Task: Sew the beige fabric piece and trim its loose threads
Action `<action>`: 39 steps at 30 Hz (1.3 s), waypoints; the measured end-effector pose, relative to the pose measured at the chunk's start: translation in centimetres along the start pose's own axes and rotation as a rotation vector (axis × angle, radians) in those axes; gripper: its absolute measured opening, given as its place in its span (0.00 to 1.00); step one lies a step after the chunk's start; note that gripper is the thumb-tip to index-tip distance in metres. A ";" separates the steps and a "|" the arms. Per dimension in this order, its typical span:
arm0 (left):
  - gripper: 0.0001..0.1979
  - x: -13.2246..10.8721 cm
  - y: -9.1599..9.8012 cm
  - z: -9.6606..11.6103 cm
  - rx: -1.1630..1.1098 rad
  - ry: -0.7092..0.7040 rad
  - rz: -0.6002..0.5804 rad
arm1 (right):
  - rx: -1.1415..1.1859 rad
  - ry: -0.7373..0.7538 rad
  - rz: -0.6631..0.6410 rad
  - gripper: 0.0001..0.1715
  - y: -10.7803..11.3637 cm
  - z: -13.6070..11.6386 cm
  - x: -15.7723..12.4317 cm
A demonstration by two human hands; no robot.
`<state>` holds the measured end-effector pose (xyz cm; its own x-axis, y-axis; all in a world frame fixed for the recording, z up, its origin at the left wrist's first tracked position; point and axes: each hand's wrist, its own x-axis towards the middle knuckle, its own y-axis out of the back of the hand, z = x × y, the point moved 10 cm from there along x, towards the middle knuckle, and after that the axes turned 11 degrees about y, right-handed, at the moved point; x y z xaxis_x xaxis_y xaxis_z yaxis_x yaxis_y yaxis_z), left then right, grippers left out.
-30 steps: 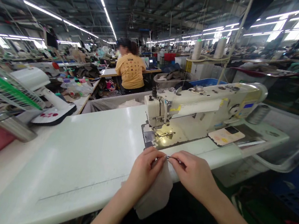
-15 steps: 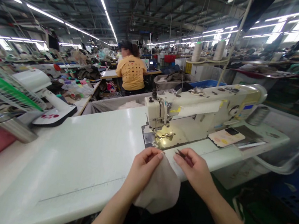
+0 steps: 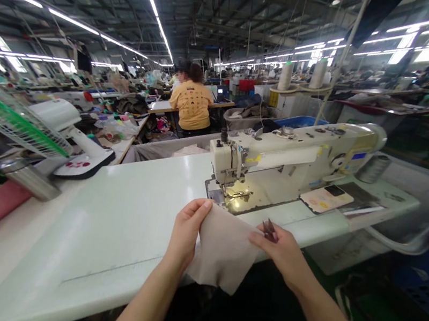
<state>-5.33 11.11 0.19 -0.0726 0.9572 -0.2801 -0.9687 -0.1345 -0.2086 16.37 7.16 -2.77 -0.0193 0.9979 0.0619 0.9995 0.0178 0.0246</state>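
My left hand [image 3: 187, 228] pinches the top edge of a soft beige fabric piece [image 3: 222, 251], which hangs over the front edge of the white sewing table [image 3: 107, 219]. My right hand [image 3: 277, 248] holds small metal thread snips [image 3: 269, 230] between its fingers, just right of the fabric. Part of the snips is hidden by those fingers. Both hands are in front of the industrial sewing machine [image 3: 263, 160], near its needle plate [image 3: 238, 197].
Cones of thread [image 3: 285, 76] stand behind the machine beside a blue bin [image 3: 297, 122]. A wire rack with a green edge [image 3: 9, 117] sits at left. Farther back, a co-worker in a yellow shirt [image 3: 191, 103] sits at another table.
My hands have drawn apart. The left has moved left, lifting the fabric's edge and spreading it, and the snips no longer touch the fabric.
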 end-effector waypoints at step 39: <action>0.20 0.2 -0.1 0.7 0.012 -0.076 0.157 | -1.017 1.239 -0.018 0.23 -7.2 -11.0 -8.5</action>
<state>-5.45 11.49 0.86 -0.2409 0.9412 -0.2368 -0.9466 -0.2817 -0.1567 9.05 -2.17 7.53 -0.5425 0.3254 0.7745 0.5788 -0.5234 0.6253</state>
